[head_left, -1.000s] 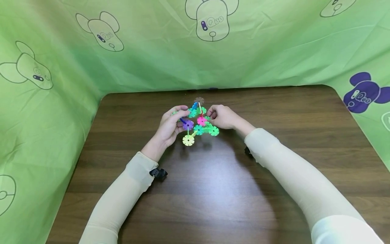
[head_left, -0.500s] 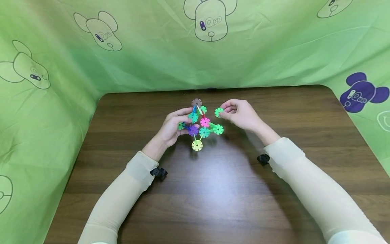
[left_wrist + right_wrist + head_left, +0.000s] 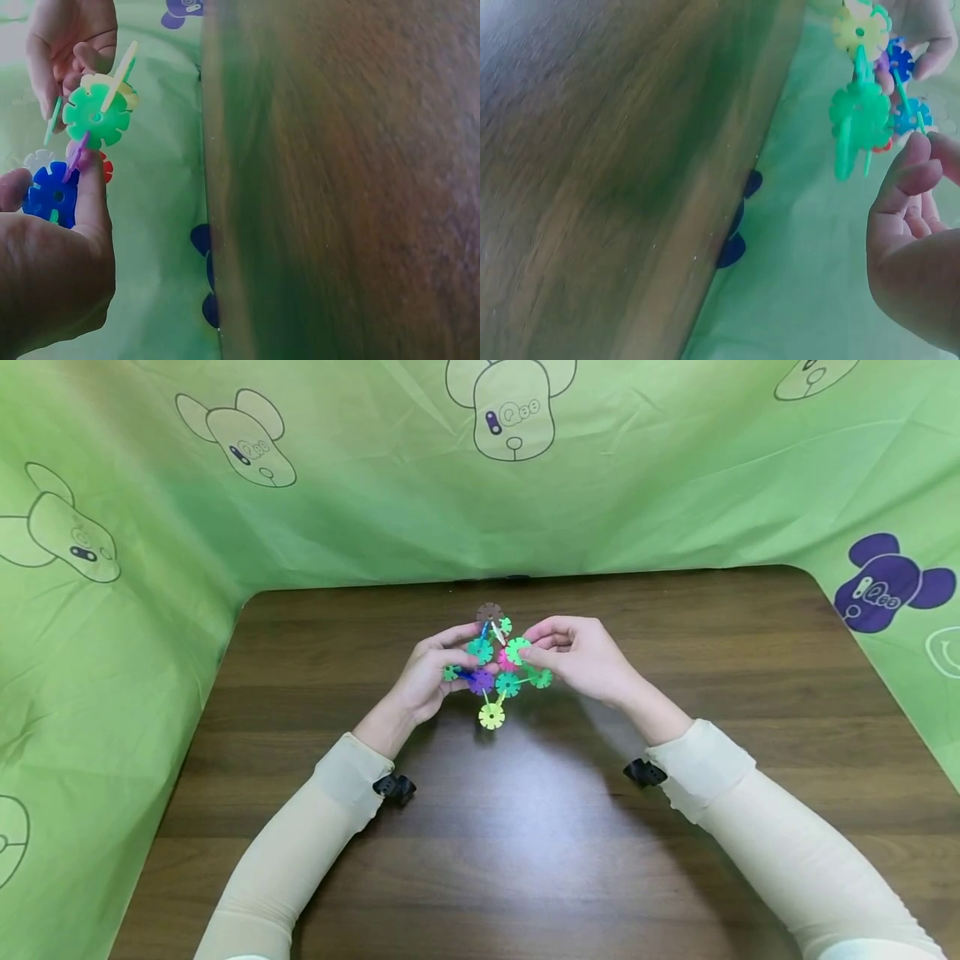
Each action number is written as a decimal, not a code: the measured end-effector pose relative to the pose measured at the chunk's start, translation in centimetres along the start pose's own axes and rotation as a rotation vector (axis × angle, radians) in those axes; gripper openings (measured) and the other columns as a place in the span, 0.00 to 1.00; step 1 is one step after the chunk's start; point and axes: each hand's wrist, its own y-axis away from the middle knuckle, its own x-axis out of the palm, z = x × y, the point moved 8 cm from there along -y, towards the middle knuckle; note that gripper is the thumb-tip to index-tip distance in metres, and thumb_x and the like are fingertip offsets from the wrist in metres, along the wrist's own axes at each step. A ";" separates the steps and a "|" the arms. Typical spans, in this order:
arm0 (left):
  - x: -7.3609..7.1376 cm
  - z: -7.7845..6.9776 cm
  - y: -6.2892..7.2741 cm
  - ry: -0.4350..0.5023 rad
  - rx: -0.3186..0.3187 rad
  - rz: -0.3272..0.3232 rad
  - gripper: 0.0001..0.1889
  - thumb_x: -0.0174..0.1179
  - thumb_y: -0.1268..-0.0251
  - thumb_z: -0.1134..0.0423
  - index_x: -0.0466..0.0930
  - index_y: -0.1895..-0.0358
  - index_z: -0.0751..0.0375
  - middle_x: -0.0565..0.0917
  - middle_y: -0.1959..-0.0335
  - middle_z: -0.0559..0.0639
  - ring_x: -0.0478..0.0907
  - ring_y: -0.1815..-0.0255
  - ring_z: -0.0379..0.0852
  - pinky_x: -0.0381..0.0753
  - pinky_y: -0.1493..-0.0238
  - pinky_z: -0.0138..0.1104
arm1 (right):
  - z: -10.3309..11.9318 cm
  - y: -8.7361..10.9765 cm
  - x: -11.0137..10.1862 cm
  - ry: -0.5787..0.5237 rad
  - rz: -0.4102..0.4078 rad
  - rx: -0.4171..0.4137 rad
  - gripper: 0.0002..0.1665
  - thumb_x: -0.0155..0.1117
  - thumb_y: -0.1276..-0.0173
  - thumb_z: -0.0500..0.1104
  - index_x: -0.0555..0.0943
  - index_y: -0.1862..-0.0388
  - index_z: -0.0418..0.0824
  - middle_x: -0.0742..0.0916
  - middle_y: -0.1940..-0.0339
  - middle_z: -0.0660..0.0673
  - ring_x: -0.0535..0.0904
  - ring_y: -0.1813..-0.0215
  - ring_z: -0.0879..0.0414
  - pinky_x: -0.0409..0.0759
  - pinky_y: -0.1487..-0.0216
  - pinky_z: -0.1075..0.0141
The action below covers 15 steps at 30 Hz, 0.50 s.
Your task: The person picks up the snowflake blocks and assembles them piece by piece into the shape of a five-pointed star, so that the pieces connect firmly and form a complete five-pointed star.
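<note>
My left hand (image 3: 429, 677) grips a chain of interlocking snowflake discs, joined edge to edge and held just above the table. A purple disc (image 3: 482, 682), a yellow disc (image 3: 491, 716) and a brown disc (image 3: 490, 612) are part of it. In the left wrist view, a blue disc (image 3: 56, 193) lies between that hand's thumb and finger. My right hand (image 3: 588, 658) pinches a green disc (image 3: 517, 650), which overlaps the pink disc (image 3: 504, 660) in the head view. Whether the two touch, I cannot tell. In the right wrist view, the pinched disc shows only as a thin edge.
Underneath is a brown wooden table (image 3: 480, 877). A green cloth (image 3: 375, 510) with printed animal heads hangs behind it and along its sides. Black wrist cameras sit at the left cuff (image 3: 394, 787) and the right cuff (image 3: 645, 772).
The right hand drew away to the right with the green disc, then came back left to the chain. The left hand keeps its grip; the chain has shifted slightly right and toward me.
</note>
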 end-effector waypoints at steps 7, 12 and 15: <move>0.6 0.0 0.1 0.035 0.022 0.040 0.27 0.55 0.34 0.77 0.72 0.30 0.67 0.88 0.59 0.52 0.89 0.65 0.46 0.87 0.60 0.38 | -0.1 0.0 0.5 0.007 -0.047 -0.008 0.17 0.74 0.30 0.45 0.85 0.50 0.35 0.89 0.61 0.41 0.85 0.63 0.54 0.82 0.66 0.66; 0.7 0.4 -0.1 -0.014 0.030 0.025 0.16 0.63 0.28 0.66 0.77 0.41 0.61 0.88 0.62 0.52 0.89 0.68 0.46 0.88 0.62 0.39 | -0.2 0.0 0.8 -0.008 -0.080 -0.027 0.16 0.75 0.31 0.45 0.85 0.51 0.35 0.90 0.62 0.41 0.86 0.65 0.53 0.81 0.69 0.67; 0.6 0.7 -0.3 -0.074 0.030 0.007 0.16 0.65 0.27 0.58 0.79 0.42 0.58 0.89 0.61 0.53 0.89 0.68 0.46 0.89 0.62 0.41 | -0.2 0.0 1.0 -0.011 -0.092 -0.034 0.16 0.75 0.31 0.45 0.85 0.51 0.36 0.90 0.62 0.41 0.86 0.66 0.53 0.81 0.71 0.68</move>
